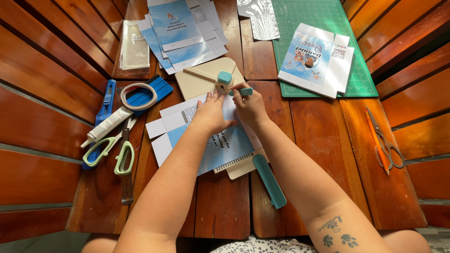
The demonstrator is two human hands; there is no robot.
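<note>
Left hand (212, 114): laid flat, fingers together and stretched out toward twelve o'clock, pressing down on the printed pale-blue and white flat cardboard box blank (206, 140); it clasps nothing.
Right hand (250, 107): curled, thumb and fingers pinched round a small teal stick-shaped tool (243, 92), whose end points toward nine o'clock onto the sheet.
Box blank: at the middle of the brown wooden slatted table (323, 140), lying over a beige scoring board with a teal sliding knob (220, 78), which shows at its twelve o'clock edge.
Teal bar (270, 181): at five o'clock of the blank, partly under its corner.
Green-handled scissors (123, 157): at nine o'clock, well apart from the hands, beside a roll of clear tape (138, 96) and a white glue tube (108, 124).
Green cutting mat (323, 18): at one o'clock, carrying another printed blank (315, 60).
Orange-handled scissors (385, 143): at three o'clock.
</note>
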